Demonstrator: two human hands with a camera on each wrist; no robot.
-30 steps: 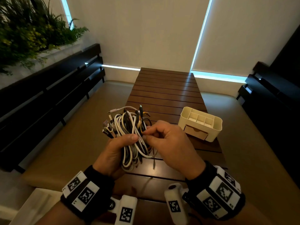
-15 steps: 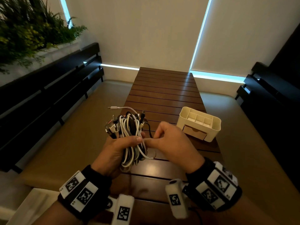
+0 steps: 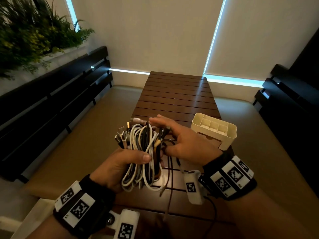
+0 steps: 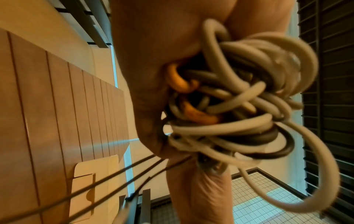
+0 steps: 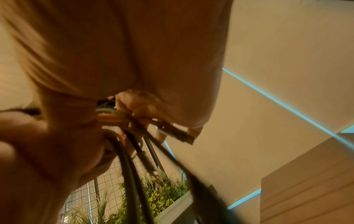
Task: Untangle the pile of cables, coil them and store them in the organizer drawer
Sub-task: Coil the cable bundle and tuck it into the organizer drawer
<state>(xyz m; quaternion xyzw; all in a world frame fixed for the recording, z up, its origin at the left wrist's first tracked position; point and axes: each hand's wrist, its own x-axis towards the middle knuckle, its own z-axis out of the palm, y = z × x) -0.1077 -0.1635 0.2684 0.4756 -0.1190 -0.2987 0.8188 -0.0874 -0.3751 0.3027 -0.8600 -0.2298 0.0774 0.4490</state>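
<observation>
A tangled bundle of white, grey, black and orange cables [image 3: 141, 149] is held upright above the near end of the wooden table [image 3: 176, 94]. My left hand [image 3: 134, 159] grips its middle, thumb across the front; the left wrist view shows the loops [image 4: 239, 106] bulging out of the left hand [image 4: 153, 75]. My right hand [image 3: 183, 140] lies against the bundle's right side, fingers stretched over the plug ends, thumb touching the cables. Thin dark cables [image 3: 170, 178] hang from the bundle to the table, and cross my right hand [image 5: 134, 45]. The cream organizer [image 3: 224, 137] stands right of the hands, drawer closed.
Dark slatted benches run along the left [image 3: 51, 104] and right [image 3: 284, 100] of the table, with tan cushions between. A green plant [image 3: 25, 31] fills the upper left. The far half of the table lies beyond the hands.
My right hand has released its pinch beside the left thumb and spread its fingers up over the top of the bundle. The left hand keeps gripping the bundle in about the same place.
</observation>
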